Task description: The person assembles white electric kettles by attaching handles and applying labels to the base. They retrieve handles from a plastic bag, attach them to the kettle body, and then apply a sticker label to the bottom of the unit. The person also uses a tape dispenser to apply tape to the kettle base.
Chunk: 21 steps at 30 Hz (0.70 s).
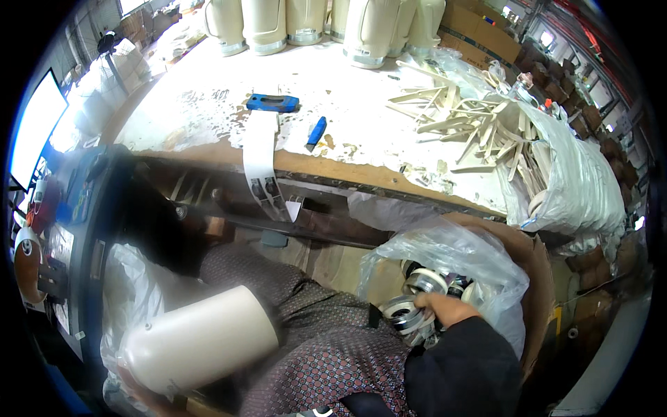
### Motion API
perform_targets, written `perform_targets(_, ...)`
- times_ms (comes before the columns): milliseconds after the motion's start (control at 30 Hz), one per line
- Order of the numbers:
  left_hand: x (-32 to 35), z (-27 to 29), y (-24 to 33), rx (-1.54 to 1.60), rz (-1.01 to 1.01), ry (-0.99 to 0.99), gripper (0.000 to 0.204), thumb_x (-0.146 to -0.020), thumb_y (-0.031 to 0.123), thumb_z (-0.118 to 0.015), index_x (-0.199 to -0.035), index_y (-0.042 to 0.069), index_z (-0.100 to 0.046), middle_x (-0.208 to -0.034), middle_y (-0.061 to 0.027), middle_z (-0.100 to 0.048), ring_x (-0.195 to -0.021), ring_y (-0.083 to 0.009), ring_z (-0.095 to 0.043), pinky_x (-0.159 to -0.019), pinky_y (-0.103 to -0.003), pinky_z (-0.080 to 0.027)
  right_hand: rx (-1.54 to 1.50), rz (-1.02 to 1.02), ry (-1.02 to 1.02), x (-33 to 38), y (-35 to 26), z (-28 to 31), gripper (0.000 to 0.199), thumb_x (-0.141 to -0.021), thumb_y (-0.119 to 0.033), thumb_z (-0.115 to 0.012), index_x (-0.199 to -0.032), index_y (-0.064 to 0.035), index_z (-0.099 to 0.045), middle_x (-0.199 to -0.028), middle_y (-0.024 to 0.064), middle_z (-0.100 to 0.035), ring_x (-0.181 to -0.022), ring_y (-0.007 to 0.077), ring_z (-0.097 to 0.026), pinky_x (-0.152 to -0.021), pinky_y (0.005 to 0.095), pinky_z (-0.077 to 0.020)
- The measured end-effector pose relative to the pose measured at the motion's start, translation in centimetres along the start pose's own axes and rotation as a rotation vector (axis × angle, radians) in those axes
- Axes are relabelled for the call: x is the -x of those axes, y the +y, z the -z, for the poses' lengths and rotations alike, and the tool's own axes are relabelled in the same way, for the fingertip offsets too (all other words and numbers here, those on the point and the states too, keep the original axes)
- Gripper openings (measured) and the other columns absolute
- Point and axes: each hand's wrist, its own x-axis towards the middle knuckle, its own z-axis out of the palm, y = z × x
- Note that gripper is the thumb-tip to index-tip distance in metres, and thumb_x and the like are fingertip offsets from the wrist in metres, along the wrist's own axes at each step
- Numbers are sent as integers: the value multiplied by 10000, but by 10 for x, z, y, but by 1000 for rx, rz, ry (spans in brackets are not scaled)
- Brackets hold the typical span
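Note:
Across my lap lies a cream cylindrical jug body (201, 340), smooth and without a handle on the side I see. My left hand (135, 389) is around its lower left end, partly hidden and a little blurred. Down to the right, my right hand (445, 308) reaches into a clear plastic bag (479, 257) inside a cardboard box (538, 292). Its fingers are closed on a round cream-and-silver collar (401, 313). Several similar collars (425, 281) lie around it in the bag.
On the worn white table stand several cream jugs (264, 28). A blue tool (273, 103), a blue utility knife (317, 131) and a label strip (260, 153) lie nearer. Cream handles (486, 132) spill from a white sack (577, 174) at right. A lit screen (38, 128) stands left.

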Motion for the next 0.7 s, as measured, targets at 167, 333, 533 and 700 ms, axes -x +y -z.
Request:
perform_targets(167,2,44,-43,274,135,20,639,-989,504,-407,-1422,34,-407,-1406,-167,-474,-1215,-319,-525,-1000,-456,-451,778,766,49,136,-144,90,399,-703,-167,-599,-1071,-30,-673,-960,184,-693,-904,310,-656,-762,458,-527)
perform_targets(333,12,62,-62,1,-314,-44,563,-1018,422,-346,-1369,-9,-435,-1327,-193,-522,-1158,-303,-554,-955,-428,-494,557,1292,1089,299,-286,81,635,-666,22,-584,-1289,-97,-557,-1274,158,-552,-1182,328,-478,-978,461,-366)
perform_targets(533,34,67,-48,474,-34,232,600,-1003,491,-325,-1336,14,-472,-1353,-149,-515,-1210,-293,-511,-1026,-430,-428,119,1639,535,298,-314,-8,979,-606,-339,-864,-1426,-55,-410,-1343,183,-458,-1219,370,-447,-1048,428,-354)
perform_targets(700,58,61,-49,591,97,304,743,-960,619,-333,-1413,36,-413,-1432,-144,-457,-1279,-322,-462,-1056,-480,-380,15,1475,667,249,-331,-33,924,-618,-416,-873,-1363,-41,-474,-1275,179,-473,-1172,327,-511,-993,409,-427)
